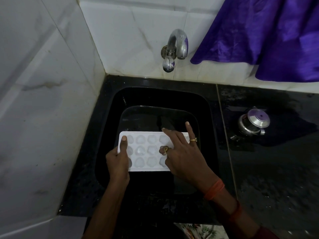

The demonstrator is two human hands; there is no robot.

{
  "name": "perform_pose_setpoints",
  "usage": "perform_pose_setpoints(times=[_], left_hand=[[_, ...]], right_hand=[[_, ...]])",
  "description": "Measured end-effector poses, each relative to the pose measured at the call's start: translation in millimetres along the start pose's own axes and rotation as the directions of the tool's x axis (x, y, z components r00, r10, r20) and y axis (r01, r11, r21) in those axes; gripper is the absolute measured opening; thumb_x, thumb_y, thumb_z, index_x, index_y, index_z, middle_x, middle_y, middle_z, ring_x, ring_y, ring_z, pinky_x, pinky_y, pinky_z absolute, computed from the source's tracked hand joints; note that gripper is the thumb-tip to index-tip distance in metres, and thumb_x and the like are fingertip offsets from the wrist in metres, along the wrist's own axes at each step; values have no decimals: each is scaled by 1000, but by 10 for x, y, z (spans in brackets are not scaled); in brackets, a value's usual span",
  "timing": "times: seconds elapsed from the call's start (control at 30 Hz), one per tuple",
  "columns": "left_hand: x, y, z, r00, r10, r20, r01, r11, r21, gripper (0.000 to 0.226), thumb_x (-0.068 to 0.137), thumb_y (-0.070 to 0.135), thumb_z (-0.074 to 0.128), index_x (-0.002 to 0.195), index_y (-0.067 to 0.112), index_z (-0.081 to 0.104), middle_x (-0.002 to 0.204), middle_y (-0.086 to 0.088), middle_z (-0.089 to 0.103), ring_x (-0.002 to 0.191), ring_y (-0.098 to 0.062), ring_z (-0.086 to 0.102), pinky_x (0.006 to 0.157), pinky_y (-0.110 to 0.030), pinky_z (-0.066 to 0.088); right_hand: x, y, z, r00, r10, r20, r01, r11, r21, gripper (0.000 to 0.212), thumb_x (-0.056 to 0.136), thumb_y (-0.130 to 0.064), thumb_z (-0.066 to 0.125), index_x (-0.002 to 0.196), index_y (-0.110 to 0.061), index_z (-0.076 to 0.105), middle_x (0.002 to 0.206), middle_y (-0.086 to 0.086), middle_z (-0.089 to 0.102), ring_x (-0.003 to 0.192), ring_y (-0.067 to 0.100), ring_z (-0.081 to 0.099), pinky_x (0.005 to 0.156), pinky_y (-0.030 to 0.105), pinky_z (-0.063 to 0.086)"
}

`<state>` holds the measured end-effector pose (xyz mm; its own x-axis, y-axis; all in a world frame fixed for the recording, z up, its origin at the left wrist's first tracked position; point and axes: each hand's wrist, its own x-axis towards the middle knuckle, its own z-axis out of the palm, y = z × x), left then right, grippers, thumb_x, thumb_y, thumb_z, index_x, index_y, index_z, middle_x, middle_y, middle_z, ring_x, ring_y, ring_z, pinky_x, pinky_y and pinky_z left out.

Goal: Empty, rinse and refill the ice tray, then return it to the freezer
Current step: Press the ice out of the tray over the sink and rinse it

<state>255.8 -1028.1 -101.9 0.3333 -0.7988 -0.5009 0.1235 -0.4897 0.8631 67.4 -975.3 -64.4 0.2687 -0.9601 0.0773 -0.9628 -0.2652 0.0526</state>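
— While the white ice tray [148, 150] is held level over the black sink [205, 107], where is it gripped?

— Its left end is clamped by the left hand [119, 163], the thumb laid flat along the top face and the other fingers hidden underneath. The tray is seen face up, with ice in its shaped moulds.

— And the right hand [183, 157]?

— It is spread over the tray's right part, fingers splayed wide; one fingertip is pressed into a mould in the middle row, and nothing is closed upon. Rings are worn on two fingers, and orange thread on the wrist.

— What else is seen?

— A steel tap [176, 47] is fixed to the tiled wall above the sink, with no water seen running. A purple cloth [269, 35] hangs at the right, and a small lidded steel pot [253, 121] stands on the wet black counter [276, 169].
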Motion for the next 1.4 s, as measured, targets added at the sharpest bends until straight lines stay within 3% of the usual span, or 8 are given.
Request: perform_pose_setpoints(times=[0.1, 0.2, 0.33, 0.47, 0.6, 0.83, 1.13, 1.4], left_hand=[[-3, -8, 2, 1000, 0, 0, 0, 1000, -8, 42, 93, 45, 67, 76, 7, 67, 77, -7, 66, 77, -27, 63, 74, -45, 56], [-5, -8, 0, 1000, 1, 9, -1, 1000, -11, 46, 92, 48, 69, 81, 4, 64, 81, -13, 61, 77, -29, 59, 73, -47, 54], [-22, -1, -1, 1000, 1, 1, -1, 1000, -7, 43, 93, 46, 68, 79, 5, 64, 82, -14, 61, 77, -30, 59, 73, -47, 53], [-20, -6, -3, 1000, -14, -4, 14, 1000, -3, 43, 92, 47, 69, 79, 6, 65, 83, -13, 63, 79, -29, 61, 83, -55, 57], [-17, -11, 6, 1000, 2, 2, -2, 1000, 2, 42, 92, 48, 69, 87, 6, 65, 82, -14, 60, 77, -29, 58, 74, -48, 54], [1, -42, -10, 1000, 8, 4, -8, 1000, 4, 43, 92, 48, 68, 85, 6, 64, 80, -12, 56, 75, -28, 54, 69, -43, 48], [24, -29, -3, 1000, 3, -3, -3, 1000, 1, 42, 92, 47, 68, 79, 7, 65, 83, -13, 62, 79, -29, 60, 81, -54, 57], [29, -14, 0, 1000, 8, -10, -8, 1000, -19, 38, 93, 44, 68, 75, 11, 66, 80, -8, 65, 80, -27, 63, 82, -50, 58]], right_hand=[[10, 23, -41, 999, -11, -36, 11, 1000, 13, 39, 77, -27, 41, 91, -29, 77, 145, 12, 54, 134, 24, 51, 119, 68, 12], [6, 18, -16, 999, -26, -20, 26, 1000, -1, 22, 76, -28, 59, 90, -26, 77, 145, 13, 54, 135, 24, 51, 119, 66, 9], [-29, 5, 42, 1000, -17, -13, 17, 1000, 1, 32, 79, -29, 48, 95, -27, 77, 144, 13, 54, 134, 24, 51, 118, 67, 12], [-30, 47, -11, 999, -4, -36, 5, 999, 39, 19, 74, -22, 61, 83, -27, 77, 140, 10, 58, 131, 23, 54, 119, 65, 8], [-36, 58, -5, 999, -3, 33, 3, 1000, 0, 24, 73, -25, 67, 93, -31, 78, 142, 9, 55, 133, 23, 51, 121, 64, 4], [-31, 50, -35, 999, 1, 48, 1, 999, -36, 22, 75, -26, 69, 95, -33, 76, 142, 9, 56, 132, 23, 52, 121, 64, 3], [-14, 43, -27, 999, 20, 50, -16, 997, -74, 26, 75, -22, 66, 94, -35, 76, 143, 11, 55, 134, 25, 50, 121, 65, 0], [19, 105, -57, 1000, 9, -27, -11, 996, -87, 14, 78, -22, 66, 81, -31, 77, 141, 13, 57, 131, 28, 54, 120, 67, 7]])
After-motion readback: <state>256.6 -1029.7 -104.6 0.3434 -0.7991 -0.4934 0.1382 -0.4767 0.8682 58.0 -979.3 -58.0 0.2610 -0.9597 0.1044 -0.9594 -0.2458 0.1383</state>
